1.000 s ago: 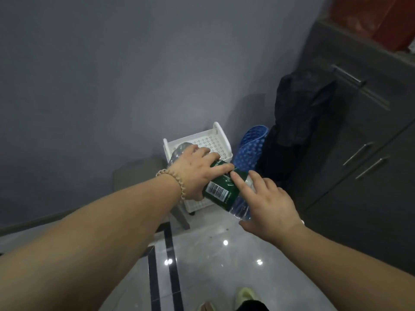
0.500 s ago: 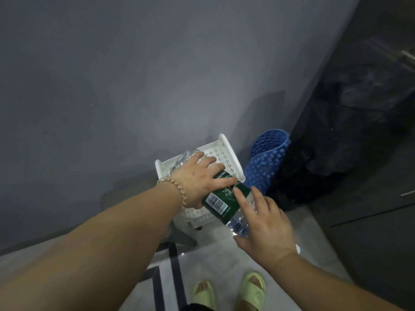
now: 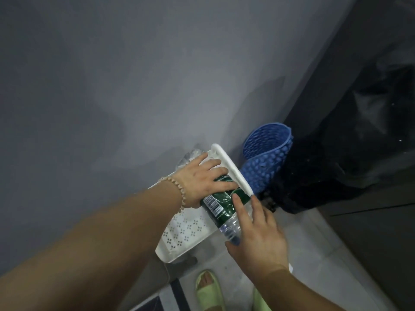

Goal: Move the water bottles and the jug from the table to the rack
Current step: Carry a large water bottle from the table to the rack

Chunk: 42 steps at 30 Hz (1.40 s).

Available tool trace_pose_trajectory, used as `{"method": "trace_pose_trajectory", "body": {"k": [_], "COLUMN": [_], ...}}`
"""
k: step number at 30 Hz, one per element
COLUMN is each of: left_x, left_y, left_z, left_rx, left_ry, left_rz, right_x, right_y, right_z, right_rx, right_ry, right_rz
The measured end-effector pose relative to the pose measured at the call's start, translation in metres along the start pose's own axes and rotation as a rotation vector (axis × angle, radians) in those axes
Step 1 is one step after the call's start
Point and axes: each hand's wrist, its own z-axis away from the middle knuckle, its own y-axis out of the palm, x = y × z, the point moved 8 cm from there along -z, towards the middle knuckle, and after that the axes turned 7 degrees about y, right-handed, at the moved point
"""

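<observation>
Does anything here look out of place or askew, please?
Only the bottle: it lies on its side across the rack, its lower end jutting past the front edge, left hand gripping it and right hand against it. No spill visible.

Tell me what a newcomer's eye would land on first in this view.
First the green-labelled water bottle, lying on its side over the white rack at centre, with the left hand pressed over it and the right hand at its lower end. Next the blue perforated basket, just right of the rack against the grey wall. Pale green slippers show at the bottom edge.
</observation>
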Motion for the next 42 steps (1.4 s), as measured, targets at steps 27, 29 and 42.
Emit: {"method": "trace_pose_trajectory", "body": {"k": [27, 29, 42], "left_x": [0.036, 0.032, -0.062], "left_y": [0.047, 0.047, -0.022], "left_z": [0.007, 0.012, 0.038], "left_rx": [-0.079, -0.044, 0.059], "left_ry": [-0.188, -0.243, -0.717], "left_rz": [0.139, 0.174, 0.205], "right_x": [0.024, 0.023, -0.007], "right_y": [0.041, 0.05, -0.007], "right_z": [-0.024, -0.019, 0.03], "right_rx": [0.021, 0.081, 0.062], "right_ry": [-0.031, -0.075, -0.35], "right_rz": [0.03, 0.052, 0.193]}}
